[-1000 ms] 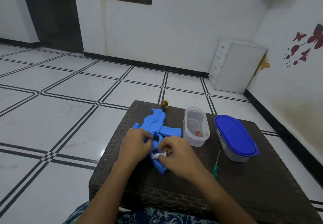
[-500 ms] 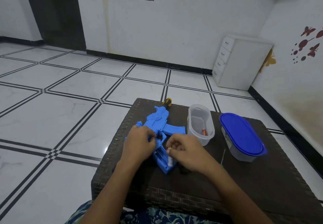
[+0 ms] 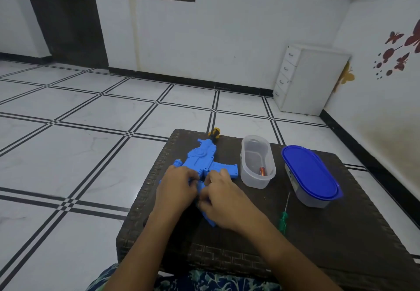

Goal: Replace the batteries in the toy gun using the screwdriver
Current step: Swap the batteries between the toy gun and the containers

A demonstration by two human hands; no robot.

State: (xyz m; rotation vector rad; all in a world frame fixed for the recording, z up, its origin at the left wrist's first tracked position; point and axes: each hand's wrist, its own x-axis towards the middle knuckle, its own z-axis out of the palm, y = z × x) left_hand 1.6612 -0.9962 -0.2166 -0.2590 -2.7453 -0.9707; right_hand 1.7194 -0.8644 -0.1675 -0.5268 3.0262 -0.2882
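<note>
Working at the desk (image 3: pixel 341 234), you have both hands on the toy gun (image 3: pixel 204 161). The blue gun lies flat on the left half of the desk, its yellow-and-black muzzle (image 3: pixel 214 131) pointing away from you at the far edge.

Your left hand (image 3: pixel 176 187) grips the gun's near left side, fingers (image 3: pixel 189 178) curled against the body. Your right hand (image 3: pixel 223 202) covers the handle, with bent fingers (image 3: pixel 213 177) pressed down on it. I cannot tell whether they pinch anything, as the hand hides the spot.

The screwdriver (image 3: pixel 283 219), green-handled, lies on the desk just right of your right wrist, touched by neither hand.

An open clear tub (image 3: pixel 256 161) stands right of the gun with one battery (image 3: pixel 262 170) in it. A second tub with a blue lid (image 3: pixel 309 172) stands further right, closed.
</note>
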